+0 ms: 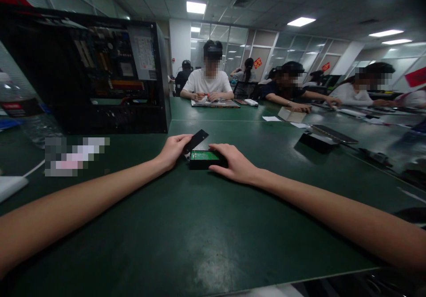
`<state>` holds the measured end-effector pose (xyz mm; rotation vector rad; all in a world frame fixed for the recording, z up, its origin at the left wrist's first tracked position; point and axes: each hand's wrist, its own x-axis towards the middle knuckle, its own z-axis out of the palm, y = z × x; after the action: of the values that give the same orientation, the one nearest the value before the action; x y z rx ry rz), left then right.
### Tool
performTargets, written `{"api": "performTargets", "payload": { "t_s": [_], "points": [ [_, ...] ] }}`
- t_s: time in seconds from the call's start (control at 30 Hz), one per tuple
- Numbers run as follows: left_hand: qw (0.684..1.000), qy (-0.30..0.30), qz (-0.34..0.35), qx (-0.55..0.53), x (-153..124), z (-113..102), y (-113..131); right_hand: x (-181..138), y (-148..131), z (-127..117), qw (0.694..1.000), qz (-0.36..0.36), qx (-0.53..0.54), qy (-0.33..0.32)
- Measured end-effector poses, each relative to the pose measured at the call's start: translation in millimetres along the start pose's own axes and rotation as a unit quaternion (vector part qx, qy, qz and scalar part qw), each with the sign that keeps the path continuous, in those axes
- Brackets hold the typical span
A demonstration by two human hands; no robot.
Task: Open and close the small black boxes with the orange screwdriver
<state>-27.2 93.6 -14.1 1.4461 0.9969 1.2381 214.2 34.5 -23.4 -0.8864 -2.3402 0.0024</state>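
My left hand (175,150) pinches a flat black cover (198,141) between thumb and fingers, tilted up above the table. Just below and to the right of it, a small black box (199,164) rests on the green tabletop. Its top is uncovered, and a green circuit board (203,155) shows inside. Around the box's right end, my right hand (233,163) is closed, with the thumb along the near side and the fingers along the far side. The right end of the box is hidden by that hand.
An opened black computer case (109,75) stands at the back left, beside a plastic bottle (26,111). On the right lie a dark flat device (333,134) and a pale box (292,114) under a co-worker's hand. Another person (209,82) sits across the green table (149,235).
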Motion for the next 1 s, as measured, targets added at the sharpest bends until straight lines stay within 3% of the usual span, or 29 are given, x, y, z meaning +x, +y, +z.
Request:
{"api": "performTargets", "payload": {
  "t_s": [0.2,0.4,0.53,0.63,0.7,0.73,0.8,0.87,0.93,1.0],
  "points": [
    [1.000,0.010,-0.017,-0.025,-2.6,0.1,5.2,-2.9,-6.6,-1.0,0.996,-0.067,-0.027,0.056],
    [0.999,0.039,0.010,-0.025,-10.1,2.7,13.3,-5.2,-8.4,-5.1,0.985,-0.133,-0.026,0.108],
    [0.998,0.023,0.002,-0.055,-9.3,4.1,13.4,-5.7,-9.9,-5.1,0.989,-0.096,0.039,0.106],
    [0.997,0.015,-0.001,-0.079,-8.7,3.9,13.1,-4.1,-10.8,-5.7,0.985,-0.006,0.140,0.100],
    [0.996,0.010,-0.003,-0.091,-9.3,3.4,13.4,-0.7,-12.5,-6.1,0.959,0.102,0.245,0.105],
    [0.996,0.005,-0.003,-0.091,-9.8,3.2,13.6,1.7,-13.9,-6.4,0.929,0.160,0.312,0.118],
    [0.997,-0.013,0.005,-0.077,-11.4,3.2,13.9,6.9,-16.8,-8.3,0.840,0.257,0.452,0.156],
    [0.998,-0.036,0.024,-0.050,-13.1,3.8,13.7,10.9,-18.3,-13.2,0.762,0.300,0.545,0.180],
    [0.998,-0.051,0.039,-0.028,-13.9,4.7,12.7,11.8,-15.2,-22.5,0.737,0.318,0.565,0.191],
    [0.998,-0.055,0.038,-0.017,-13.4,5.3,10.8,8.7,-5.6,-37.5,0.751,0.325,0.533,0.213]
  ]
}}
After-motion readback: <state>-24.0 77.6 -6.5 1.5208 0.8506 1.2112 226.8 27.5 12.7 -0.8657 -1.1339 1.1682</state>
